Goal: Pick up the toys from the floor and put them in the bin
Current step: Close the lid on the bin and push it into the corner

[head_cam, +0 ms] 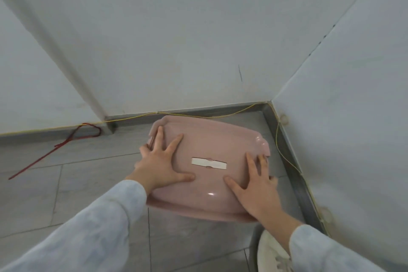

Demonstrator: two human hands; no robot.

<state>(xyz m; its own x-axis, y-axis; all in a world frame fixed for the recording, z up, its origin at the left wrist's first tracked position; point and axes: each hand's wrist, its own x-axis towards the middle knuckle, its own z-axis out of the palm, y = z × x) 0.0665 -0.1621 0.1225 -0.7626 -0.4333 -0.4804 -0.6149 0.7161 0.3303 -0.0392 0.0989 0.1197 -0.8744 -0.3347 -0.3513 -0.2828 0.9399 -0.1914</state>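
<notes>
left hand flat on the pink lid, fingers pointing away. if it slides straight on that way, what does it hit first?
Probably the raised far-left rim of the pink lid just beyond the left hand; past that, the grey skirting at the wall. Depth is hard to judge.

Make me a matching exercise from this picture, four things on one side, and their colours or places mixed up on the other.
Things:
1. bin lid
2. cord
3. thin wire
4. label

Descriptions:
A. yellow, along the base of the wall
B. white, in the middle of the lid
C. pink, under both hands
D. red, on the floor to the left

Pairs: 1-C, 2-D, 3-A, 4-B
</notes>
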